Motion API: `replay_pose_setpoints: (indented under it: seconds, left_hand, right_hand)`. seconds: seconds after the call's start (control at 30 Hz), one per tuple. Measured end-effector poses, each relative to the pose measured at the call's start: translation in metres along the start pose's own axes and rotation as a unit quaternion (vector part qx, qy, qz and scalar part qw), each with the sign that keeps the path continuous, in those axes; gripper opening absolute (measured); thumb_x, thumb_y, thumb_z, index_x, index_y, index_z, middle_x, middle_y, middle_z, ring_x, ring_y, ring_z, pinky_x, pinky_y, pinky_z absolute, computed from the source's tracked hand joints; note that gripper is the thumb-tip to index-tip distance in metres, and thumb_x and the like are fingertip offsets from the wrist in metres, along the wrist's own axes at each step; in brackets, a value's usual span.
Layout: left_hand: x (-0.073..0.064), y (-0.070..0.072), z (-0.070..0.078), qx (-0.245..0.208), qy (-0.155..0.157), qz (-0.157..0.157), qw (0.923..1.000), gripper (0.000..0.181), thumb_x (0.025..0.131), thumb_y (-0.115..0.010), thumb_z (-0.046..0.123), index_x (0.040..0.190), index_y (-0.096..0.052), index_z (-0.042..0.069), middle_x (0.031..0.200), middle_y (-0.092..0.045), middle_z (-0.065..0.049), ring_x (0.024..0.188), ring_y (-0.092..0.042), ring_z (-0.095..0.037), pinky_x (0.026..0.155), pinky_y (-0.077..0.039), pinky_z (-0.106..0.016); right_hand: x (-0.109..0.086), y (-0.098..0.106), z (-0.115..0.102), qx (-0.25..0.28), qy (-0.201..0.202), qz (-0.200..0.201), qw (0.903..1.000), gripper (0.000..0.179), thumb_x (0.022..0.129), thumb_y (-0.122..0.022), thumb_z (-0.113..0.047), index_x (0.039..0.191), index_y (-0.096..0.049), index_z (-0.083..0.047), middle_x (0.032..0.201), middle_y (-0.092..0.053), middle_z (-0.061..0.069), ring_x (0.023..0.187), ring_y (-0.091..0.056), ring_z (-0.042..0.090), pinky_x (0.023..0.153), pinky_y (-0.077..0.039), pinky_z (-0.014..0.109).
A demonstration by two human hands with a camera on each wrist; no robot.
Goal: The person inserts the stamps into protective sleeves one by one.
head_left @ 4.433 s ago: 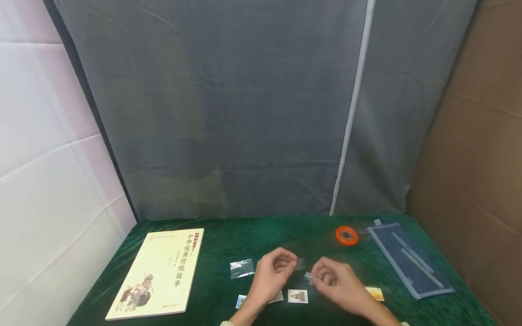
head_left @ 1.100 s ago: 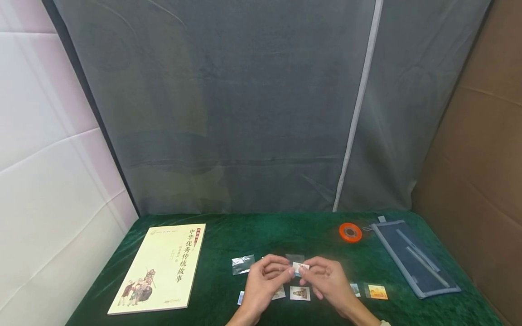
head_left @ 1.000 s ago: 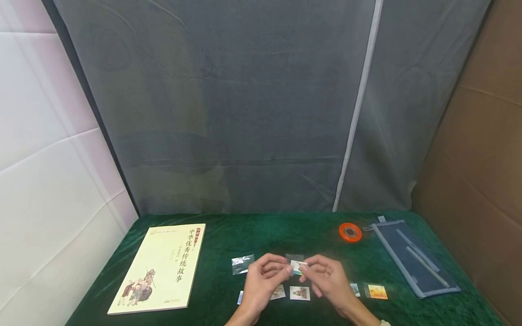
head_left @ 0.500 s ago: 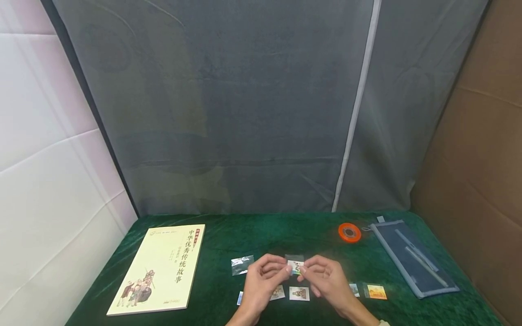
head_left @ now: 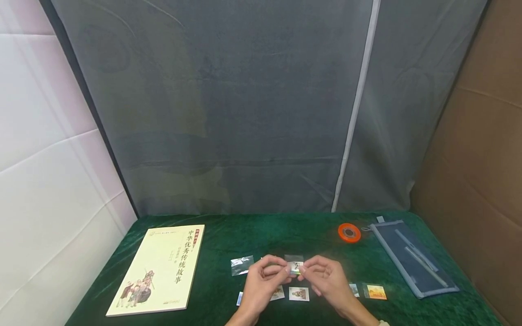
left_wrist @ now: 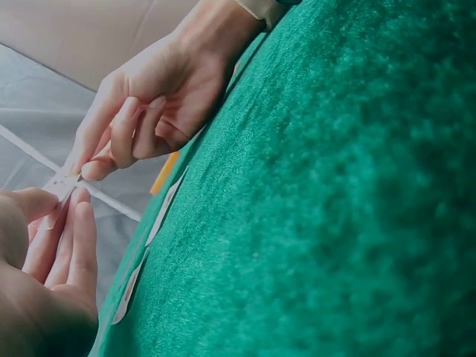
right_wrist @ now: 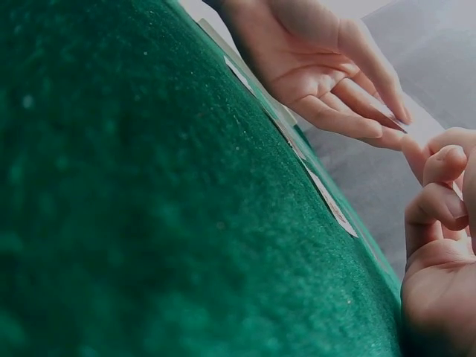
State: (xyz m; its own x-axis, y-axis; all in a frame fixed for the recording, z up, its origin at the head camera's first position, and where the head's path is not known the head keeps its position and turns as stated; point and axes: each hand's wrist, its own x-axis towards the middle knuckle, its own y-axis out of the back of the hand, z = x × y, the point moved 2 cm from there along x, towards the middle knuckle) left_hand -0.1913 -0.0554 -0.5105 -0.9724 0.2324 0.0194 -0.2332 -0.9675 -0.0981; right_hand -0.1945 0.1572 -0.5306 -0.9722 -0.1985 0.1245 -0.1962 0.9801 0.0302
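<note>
A small white stamp [head_left: 295,267] with a coloured picture is held up between both hands above the green cloth. My left hand [head_left: 265,280] pinches its left edge between thumb and fingers. At the right edge, the thumb and forefinger of my right hand [head_left: 328,280] pinch it. A clear plastic sleeve [head_left: 294,257] shows just behind the stamp; whether the stamp touches it I cannot tell. The left wrist view has the stamp [left_wrist: 61,186] between the fingertips. Below the hands lie a stamp with a seated figure [head_left: 299,294] and another stamp [head_left: 278,293] partly hidden by my left hand.
A clear sleeve [head_left: 242,266] lies left of the hands, above a blue stamp [head_left: 239,298]. To the right are a bluish stamp [head_left: 354,290] and a yellow one [head_left: 375,292]. Farther out are a book [head_left: 157,271], an orange round case [head_left: 349,232] and a mesh pouch [head_left: 413,258].
Earlier my hands were apart, the left with a clear sleeve, the right with the stamp. They came together, both now holding the stamp, which has since levelled and shifted slightly left.
</note>
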Motion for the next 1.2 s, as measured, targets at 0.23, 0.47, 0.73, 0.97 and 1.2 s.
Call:
replay_pose_setpoints:
  seconds: [0.23,0.47,0.73,0.97,1.2]
  left_hand:
    - [-0.0023,0.0004,0.0003,0.005,0.000,-0.002,1.0000,0.032,0.099,-0.081,0.024,0.117,-0.069,0.000,0.104,-0.084,-0.016,0.096,-0.083,-0.030,0.086,-0.065,-0.028]
    - [-0.0016,0.0007,-0.0001,0.011,0.005,-0.003,0.9999,0.034,0.099,-0.082,0.025,0.119,-0.069,0.001,0.106,-0.084,-0.015,0.097,-0.083,-0.032,0.086,-0.064,-0.026]
    - [-0.0017,0.0002,-0.0004,0.025,0.016,-0.009,0.9995,0.035,0.099,-0.081,0.029,0.122,-0.071,0.005,0.110,-0.084,-0.011,0.099,-0.083,-0.029,0.085,-0.062,-0.024]
    - [-0.0028,-0.0003,0.0005,0.024,0.010,-0.009,0.9996,0.037,0.101,-0.080,0.030,0.123,-0.070,0.003,0.113,-0.083,-0.013,0.101,-0.083,-0.029,0.086,-0.062,-0.025]
    - [-0.0030,-0.0006,0.0014,0.030,0.012,-0.006,0.9995,0.035,0.100,-0.081,0.031,0.121,-0.071,0.005,0.111,-0.084,-0.011,0.102,-0.082,-0.031,0.086,-0.063,-0.025]
  right_hand:
    - [-0.0003,0.0004,0.0001,-0.008,-0.002,-0.006,0.9999,0.015,0.103,-0.075,-0.015,0.108,-0.073,-0.001,0.089,-0.082,0.012,0.049,-0.050,0.004,0.046,-0.043,0.019]
    - [-0.0004,0.0007,0.0002,-0.005,-0.008,-0.011,0.9999,0.016,0.104,-0.073,-0.016,0.109,-0.073,0.000,0.088,-0.081,0.011,0.050,-0.051,0.004,0.047,-0.043,0.018]
    - [-0.0006,0.0012,0.0004,-0.010,-0.006,-0.024,0.9996,0.016,0.104,-0.073,-0.015,0.109,-0.072,0.000,0.089,-0.080,0.016,0.050,-0.051,0.004,0.047,-0.043,0.018]
    - [-0.0016,0.0006,-0.0001,-0.006,0.001,-0.031,0.9995,0.016,0.104,-0.072,-0.014,0.109,-0.072,0.001,0.088,-0.080,0.015,0.050,-0.051,0.003,0.047,-0.043,0.019]
    - [-0.0013,0.0002,-0.0042,-0.016,-0.008,-0.013,0.9997,0.016,0.104,-0.074,-0.017,0.109,-0.073,-0.001,0.085,-0.079,0.014,0.048,-0.049,0.004,0.045,-0.042,0.018]
